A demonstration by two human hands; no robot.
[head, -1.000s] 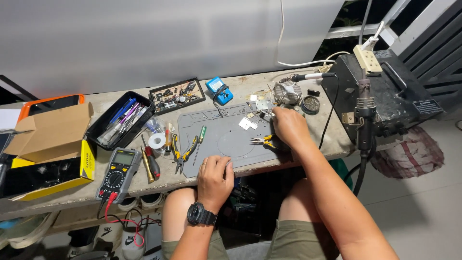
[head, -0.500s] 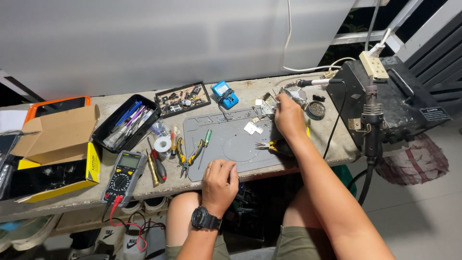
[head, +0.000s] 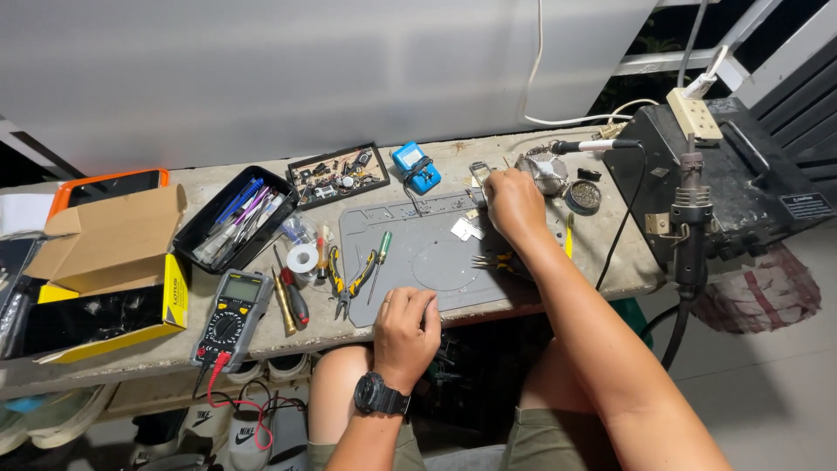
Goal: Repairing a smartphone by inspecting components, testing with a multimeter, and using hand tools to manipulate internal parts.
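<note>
My left hand (head: 406, 324) rests with curled fingers on the near edge of a grey work mat (head: 436, 262), holding nothing that I can see; a black watch is on its wrist. My right hand (head: 513, 202) reaches to the mat's far right corner, its fingers closed over small metal parts near a clamp stand (head: 479, 174). What the fingertips hold is hidden. Yellow-handled pliers (head: 497, 261) lie on the mat just under my right forearm. A small silver piece (head: 466, 229) lies beside that hand.
A soldering iron (head: 593, 146), wire-wool holder (head: 542, 170) and round tin (head: 581, 196) sit to the right, next to a black station (head: 732, 174). On the left lie cutters (head: 349, 283), a green screwdriver (head: 378, 262), a multimeter (head: 228, 316), solder tape (head: 302, 258), a tool tray (head: 235, 218), a parts tray (head: 338, 177) and a cardboard box (head: 105, 240).
My right hand has moved away from the pliers towards the far right corner of the mat. My left hand has stayed at the mat's near edge.
</note>
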